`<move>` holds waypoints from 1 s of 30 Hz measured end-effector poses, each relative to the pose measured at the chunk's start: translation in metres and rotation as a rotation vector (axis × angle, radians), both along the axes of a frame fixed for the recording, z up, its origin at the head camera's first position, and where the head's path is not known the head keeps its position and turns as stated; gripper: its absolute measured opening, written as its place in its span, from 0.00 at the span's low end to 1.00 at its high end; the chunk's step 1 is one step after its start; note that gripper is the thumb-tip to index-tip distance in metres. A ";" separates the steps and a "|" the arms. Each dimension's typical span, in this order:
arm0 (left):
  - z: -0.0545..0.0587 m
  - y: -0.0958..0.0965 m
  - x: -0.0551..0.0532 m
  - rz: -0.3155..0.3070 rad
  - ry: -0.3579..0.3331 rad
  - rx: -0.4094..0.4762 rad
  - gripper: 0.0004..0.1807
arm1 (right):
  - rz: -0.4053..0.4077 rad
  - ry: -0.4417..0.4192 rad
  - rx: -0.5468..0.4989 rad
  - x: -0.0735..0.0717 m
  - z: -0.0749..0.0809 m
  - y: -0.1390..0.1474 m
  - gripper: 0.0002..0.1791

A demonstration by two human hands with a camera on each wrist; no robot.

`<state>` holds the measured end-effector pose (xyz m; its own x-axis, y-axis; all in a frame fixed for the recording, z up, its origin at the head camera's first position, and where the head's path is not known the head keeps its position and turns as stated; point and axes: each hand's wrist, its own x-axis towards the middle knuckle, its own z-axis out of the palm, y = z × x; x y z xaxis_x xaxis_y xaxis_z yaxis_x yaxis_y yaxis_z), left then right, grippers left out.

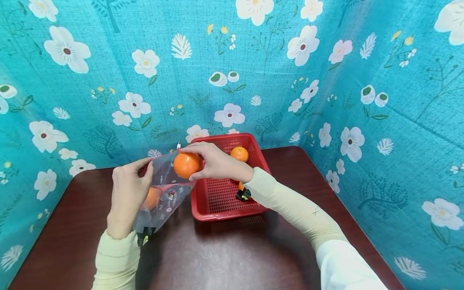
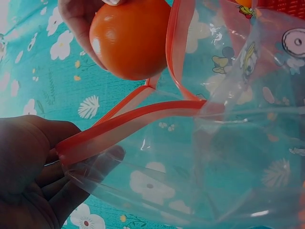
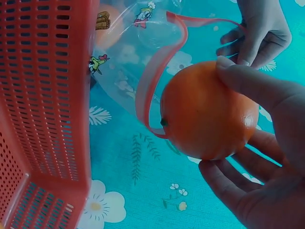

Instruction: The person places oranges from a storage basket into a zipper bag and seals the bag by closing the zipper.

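Observation:
An orange [image 1: 187, 164] is gripped between the thumb and fingers of my right hand [image 1: 215, 162], right at the mouth of a clear plastic bag [image 1: 173, 201]. The bag has a red zip edge [image 2: 138, 117] and printed cartoon figures. With thumb and fingers my left hand [image 1: 129, 187] pinches one end of that edge, and the mouth gapes. Through the plastic another orange [image 1: 152, 197] shows inside the bag. In the right wrist view the held orange [image 3: 209, 110] overlaps the red edge; whether they touch I cannot tell.
A red perforated basket [image 1: 217, 215] stands right of the bag on the dark brown table [image 1: 224, 253]. An orange [image 1: 239, 154] lies in it, partly behind my right forearm. A flowered turquoise cloth [image 1: 203, 80] hangs behind and at the right.

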<state>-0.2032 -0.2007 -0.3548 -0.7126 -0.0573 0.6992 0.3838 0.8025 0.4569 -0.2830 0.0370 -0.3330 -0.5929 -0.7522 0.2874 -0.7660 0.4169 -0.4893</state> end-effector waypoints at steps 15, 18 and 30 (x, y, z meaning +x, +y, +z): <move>0.000 -0.001 -0.001 0.008 -0.013 0.006 0.10 | 0.000 0.055 0.120 -0.002 -0.006 -0.007 0.42; -0.001 -0.001 -0.001 0.006 -0.014 0.005 0.10 | -0.002 0.045 0.123 -0.002 -0.007 -0.009 0.40; 0.000 -0.001 0.000 0.004 -0.015 0.001 0.11 | 0.040 0.001 0.131 -0.005 -0.011 -0.014 0.38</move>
